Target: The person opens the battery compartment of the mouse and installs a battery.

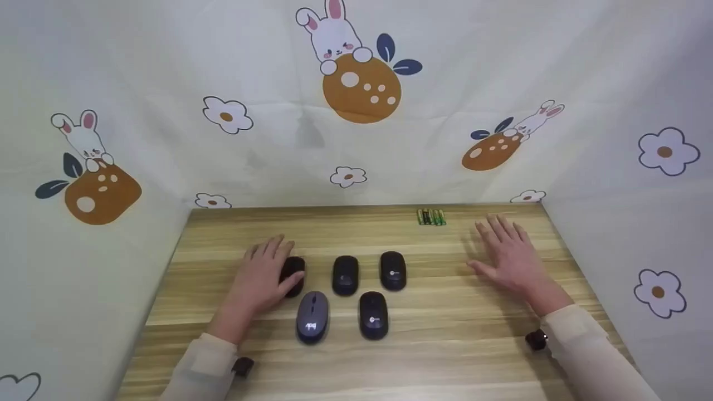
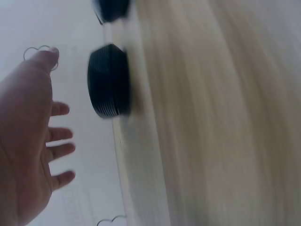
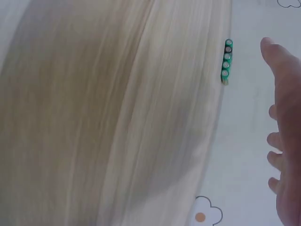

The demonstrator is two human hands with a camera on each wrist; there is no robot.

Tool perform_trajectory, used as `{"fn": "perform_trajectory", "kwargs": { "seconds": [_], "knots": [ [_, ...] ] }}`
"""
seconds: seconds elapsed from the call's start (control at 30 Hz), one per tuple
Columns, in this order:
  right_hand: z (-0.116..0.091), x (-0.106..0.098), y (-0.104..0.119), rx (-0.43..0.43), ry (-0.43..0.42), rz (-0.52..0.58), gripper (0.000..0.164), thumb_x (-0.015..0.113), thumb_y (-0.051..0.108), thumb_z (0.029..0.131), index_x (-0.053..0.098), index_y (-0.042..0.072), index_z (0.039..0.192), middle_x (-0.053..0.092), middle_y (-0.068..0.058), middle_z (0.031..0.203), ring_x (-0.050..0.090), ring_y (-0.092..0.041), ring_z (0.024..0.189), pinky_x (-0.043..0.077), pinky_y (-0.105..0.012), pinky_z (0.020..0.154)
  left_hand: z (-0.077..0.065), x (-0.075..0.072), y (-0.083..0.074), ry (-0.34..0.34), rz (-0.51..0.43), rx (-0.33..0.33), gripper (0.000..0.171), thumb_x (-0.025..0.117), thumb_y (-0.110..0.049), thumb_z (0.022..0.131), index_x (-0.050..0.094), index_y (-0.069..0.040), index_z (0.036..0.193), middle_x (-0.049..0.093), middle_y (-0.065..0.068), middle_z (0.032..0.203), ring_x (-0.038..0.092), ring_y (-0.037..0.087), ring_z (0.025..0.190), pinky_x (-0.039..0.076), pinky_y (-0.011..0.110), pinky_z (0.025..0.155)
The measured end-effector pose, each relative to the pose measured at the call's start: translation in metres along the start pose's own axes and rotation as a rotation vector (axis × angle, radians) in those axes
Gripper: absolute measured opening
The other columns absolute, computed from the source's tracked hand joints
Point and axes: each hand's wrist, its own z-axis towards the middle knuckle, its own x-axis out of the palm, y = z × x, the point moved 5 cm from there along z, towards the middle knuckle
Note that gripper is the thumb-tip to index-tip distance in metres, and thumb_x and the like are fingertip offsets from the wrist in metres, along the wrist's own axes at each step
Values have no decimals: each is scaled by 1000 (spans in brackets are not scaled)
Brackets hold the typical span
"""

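Observation:
My left hand [image 1: 260,278] hovers with spread fingers by a black computer mouse [image 1: 298,267], its thumb crossing over the mouse in the head view. In the left wrist view a gap shows between that hand [image 2: 23,127] and a dark mouse [image 2: 109,81]. A grey mouse [image 1: 312,317] lies just nearer to me. Further right are three more black mice: one in the middle [image 1: 346,275], one behind right [image 1: 393,270], one in front [image 1: 374,315]. On the right side my right hand [image 1: 512,259] is spread above the wooden table, holding nothing.
Several green batteries [image 1: 431,217] lie in a row near the table's back edge, left of the right hand. A patterned cloth [image 1: 267,161] stands up behind the wooden table [image 1: 434,362] and along both sides. Each wrist carries a small dark camera.

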Motion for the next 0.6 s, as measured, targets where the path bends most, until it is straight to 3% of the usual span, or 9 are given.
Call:
{"fn": "perform_trajectory", "kwargs": {
  "seconds": [0.2, 0.33, 0.6],
  "knots": [
    [5, 2, 16, -29, -71, 220, 91, 83, 52, 96, 49, 1, 163, 49, -28, 164, 45, -51, 150, 37, -71, 124, 10, 2, -18, -11, -214, 33, 70, 72, -50, 105, 58, -5, 157, 54, 23, 160, 50, 45, 148, 39, 66, 126],
    [8, 5, 28, -27, -77, 379, 87, 88, 44, 94, 52, 1, 161, 51, -27, 162, 47, -50, 149, 39, -72, 122, 20, 6, -32, 4, -329, 50, 68, 76, -47, 104, 60, -8, 156, 55, 19, 160, 51, 43, 148, 40, 62, 126],
    [16, 16, 52, -36, 19, 472, 91, 89, 46, 94, 50, 3, 163, 48, -22, 166, 45, -46, 153, 39, -67, 126, 36, 17, -61, 94, -540, 77, 72, 80, -45, 102, 55, -11, 160, 50, 14, 165, 47, 40, 152, 39, 62, 127]
  ]
}}
